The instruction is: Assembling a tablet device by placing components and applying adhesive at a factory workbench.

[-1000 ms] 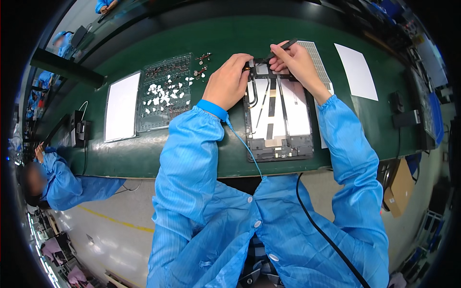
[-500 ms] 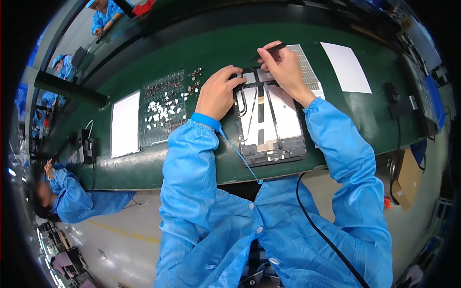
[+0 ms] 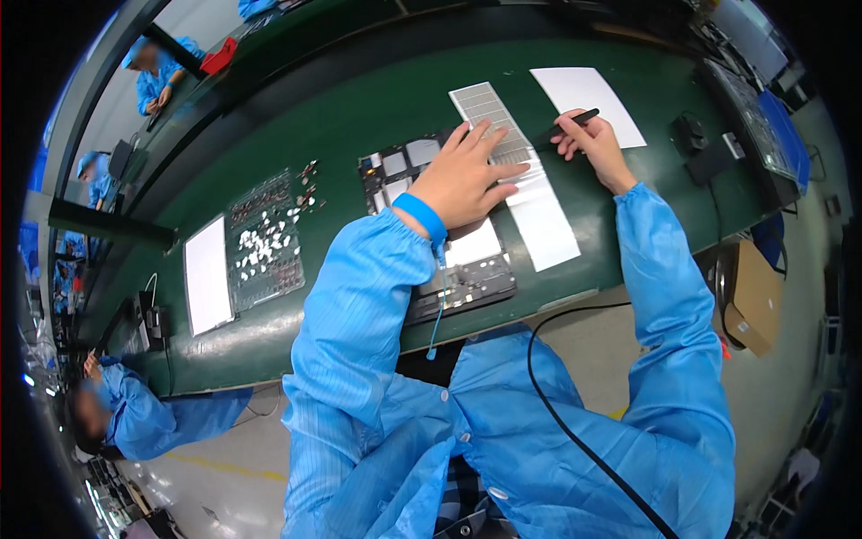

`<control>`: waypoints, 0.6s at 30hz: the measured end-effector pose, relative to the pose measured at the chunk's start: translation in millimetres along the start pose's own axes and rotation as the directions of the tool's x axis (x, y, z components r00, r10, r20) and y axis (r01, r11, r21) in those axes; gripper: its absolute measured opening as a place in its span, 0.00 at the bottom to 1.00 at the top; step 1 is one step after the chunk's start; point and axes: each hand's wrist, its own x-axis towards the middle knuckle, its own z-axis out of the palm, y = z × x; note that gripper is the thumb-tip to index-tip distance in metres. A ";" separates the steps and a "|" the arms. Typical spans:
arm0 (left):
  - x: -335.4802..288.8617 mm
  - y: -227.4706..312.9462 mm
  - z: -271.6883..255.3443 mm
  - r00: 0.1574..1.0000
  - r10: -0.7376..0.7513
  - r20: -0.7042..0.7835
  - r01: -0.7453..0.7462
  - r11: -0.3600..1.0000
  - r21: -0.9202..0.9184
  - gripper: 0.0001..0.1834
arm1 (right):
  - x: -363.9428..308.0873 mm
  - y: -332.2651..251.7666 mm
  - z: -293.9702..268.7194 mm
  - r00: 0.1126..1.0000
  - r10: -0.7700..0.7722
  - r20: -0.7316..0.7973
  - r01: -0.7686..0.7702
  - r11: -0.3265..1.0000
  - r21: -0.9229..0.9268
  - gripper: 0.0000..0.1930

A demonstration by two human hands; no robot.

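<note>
green desk (image 3: 341, 117): tray (image 3: 256, 290) toward its left edge, paper (image 3: 588, 106) near the far edge; left hand (image 3: 462, 181), spread over the sheet (image 3: 541, 216), partly hides the tablet (image 3: 480, 244); right hand (image 3: 590, 145) pinches a tool (image 3: 584, 118).

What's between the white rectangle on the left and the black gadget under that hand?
The head view shows a clear tray with little white pieces, then tiny loose parts, green table and part of the left sleeve before the black gadget.

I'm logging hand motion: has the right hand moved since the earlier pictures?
Yes: the right hand moved right, from over the tablet toward the white paper.
</note>
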 end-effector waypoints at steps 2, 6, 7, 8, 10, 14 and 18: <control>7.1 -1.5 17.4 0.992 -0.030 0.121 0.008 0.983 0.182 0.19 | -1.3 2.4 0.2 0.999 0.017 -0.033 -0.017 1.000 0.011 0.16; 7.5 -7.3 22.6 0.977 -0.038 0.211 0.029 0.999 0.043 0.20 | -0.4 -8.2 3.0 0.997 0.068 0.027 -0.066 0.996 -0.062 0.15; 6.2 -8.1 24.2 0.980 -0.041 0.195 0.030 0.998 0.058 0.20 | -1.1 -8.6 4.0 0.998 0.057 0.020 -0.056 0.996 -0.069 0.15; 7.7 -6.8 23.8 0.984 -0.049 0.172 0.036 0.996 0.078 0.20 | -0.7 -9.0 4.2 0.998 0.060 0.016 -0.059 0.996 -0.067 0.15; 9.8 -3.6 21.3 0.974 -0.068 0.216 0.049 0.995 0.091 0.20 | -0.3 -8.7 4.8 0.999 0.043 0.014 -0.043 0.998 -0.050 0.15; 10.5 -3.1 22.9 0.975 -0.074 0.212 0.058 0.995 0.079 0.20 | 0.7 -7.3 4.4 0.999 0.038 0.016 -0.036 0.997 -0.069 0.15; 9.0 -5.3 27.0 0.987 -0.052 0.152 0.047 0.998 0.041 0.19 | 1.3 -8.8 4.3 0.998 0.058 0.014 -0.056 0.993 -0.101 0.15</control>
